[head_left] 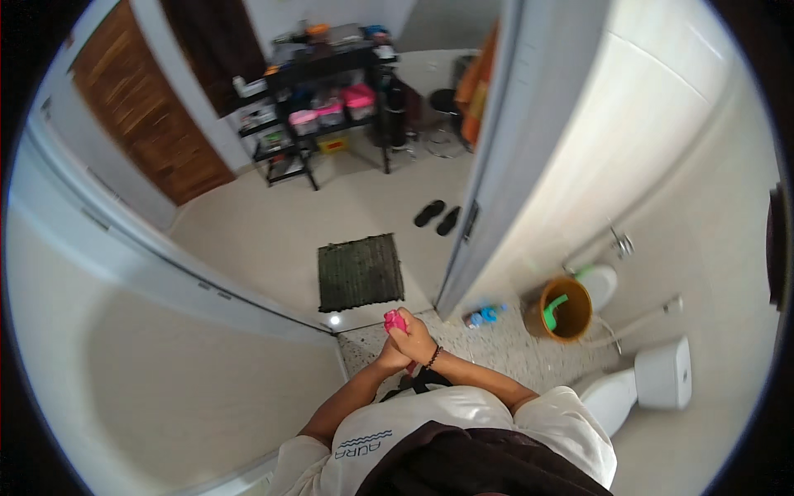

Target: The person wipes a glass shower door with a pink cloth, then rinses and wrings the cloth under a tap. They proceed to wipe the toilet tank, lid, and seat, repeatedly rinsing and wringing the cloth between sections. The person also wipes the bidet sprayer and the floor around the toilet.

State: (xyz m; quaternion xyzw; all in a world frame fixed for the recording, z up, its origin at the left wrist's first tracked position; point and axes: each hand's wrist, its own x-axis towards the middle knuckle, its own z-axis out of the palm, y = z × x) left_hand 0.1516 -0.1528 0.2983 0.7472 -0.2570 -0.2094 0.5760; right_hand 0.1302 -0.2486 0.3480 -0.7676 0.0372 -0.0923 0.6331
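Note:
My right hand (416,339), with a dark beaded bracelet at its wrist, is closed around a bright pink crumpled cloth (394,320). Part of the cloth sticks out above the fist. Pressed up against it from below is my left hand (392,357), also closed, its fingers mostly hidden by the right hand. A small reddish bit shows under the two hands. Both hands are held together in front of my body, over the speckled floor by the doorway.
Beyond the threshold lies a dark woven mat (361,273), with black slippers (438,217) past it. To the right stand an orange-brown bucket (536,318) with a green dipper (554,312), blue bottles (486,315) and a white toilet (616,397). A black shelf (322,74) stands far off.

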